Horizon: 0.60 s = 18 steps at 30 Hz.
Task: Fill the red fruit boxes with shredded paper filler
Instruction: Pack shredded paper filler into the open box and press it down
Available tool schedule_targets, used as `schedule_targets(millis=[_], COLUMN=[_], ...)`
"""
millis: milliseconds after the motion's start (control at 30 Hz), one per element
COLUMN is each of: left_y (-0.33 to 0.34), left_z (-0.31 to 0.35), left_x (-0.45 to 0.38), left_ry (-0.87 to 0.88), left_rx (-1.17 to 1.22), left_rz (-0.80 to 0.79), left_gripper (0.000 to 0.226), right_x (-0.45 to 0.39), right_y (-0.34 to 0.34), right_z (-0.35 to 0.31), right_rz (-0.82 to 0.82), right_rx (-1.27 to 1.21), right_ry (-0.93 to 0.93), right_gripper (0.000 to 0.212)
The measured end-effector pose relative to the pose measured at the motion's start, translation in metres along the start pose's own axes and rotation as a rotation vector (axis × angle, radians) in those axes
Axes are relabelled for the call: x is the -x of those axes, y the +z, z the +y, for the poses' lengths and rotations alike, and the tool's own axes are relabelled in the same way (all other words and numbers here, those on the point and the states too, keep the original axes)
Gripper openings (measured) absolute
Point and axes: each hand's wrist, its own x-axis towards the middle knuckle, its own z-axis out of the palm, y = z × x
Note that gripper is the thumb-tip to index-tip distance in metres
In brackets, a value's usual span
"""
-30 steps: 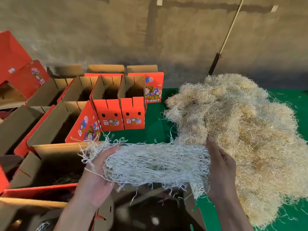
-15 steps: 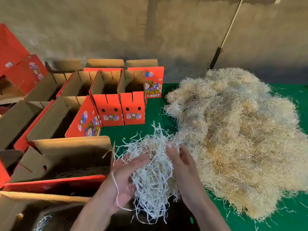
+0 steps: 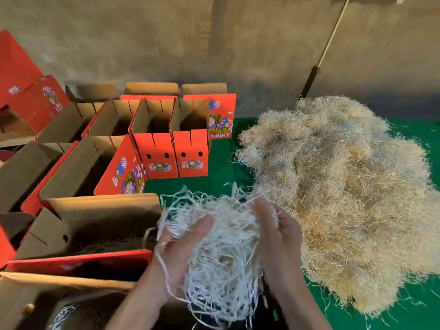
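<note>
Wad of white shredded paper (image 3: 221, 253) cupped between left hand (image 3: 181, 256) and right hand (image 3: 278, 244), fingers apparently curled around it, near the green tabletop's (image 3: 221, 167) front edge. Right: large filler heap (image 3: 345, 191). Left: open red fruit boxes (image 3: 157, 144).

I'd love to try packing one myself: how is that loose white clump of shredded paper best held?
Cup the clump of shredded paper from both sides, as the left hand and right hand do. It is a springy tangle with no firm edge, so a one-sided pinch would likely only pull out strands.
</note>
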Motion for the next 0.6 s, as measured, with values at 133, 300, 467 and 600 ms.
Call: schedule_targets(millis=[133,300,467,600], left_y=[-0.042,-0.054,-0.045,-0.060], left_z=[0.021,0.009,0.011,0.013], left_x=[-0.015,-0.017,-0.015,-0.007], left_ry=[0.125,0.059,-0.018,-0.096], left_rx=[0.160,0.200,0.117,0.178], left_rz=[0.028,-0.064,-0.087,-0.178], left_gripper=[0.042,0.041,0.041,0.039], right_x=[-0.023,-0.022,-0.019,-0.015], right_y=[-0.043,-0.049,-0.045,-0.051], right_z=[-0.008,-0.003,0.008,0.010], right_rz=[0.186,0.146,-0.023,-0.161], right_rx=[-0.118,-0.212,-0.395,-0.458], right_ry=[0.150,0.178,0.386,0.407], right_gripper=[0.030,0.038,0.077,0.049])
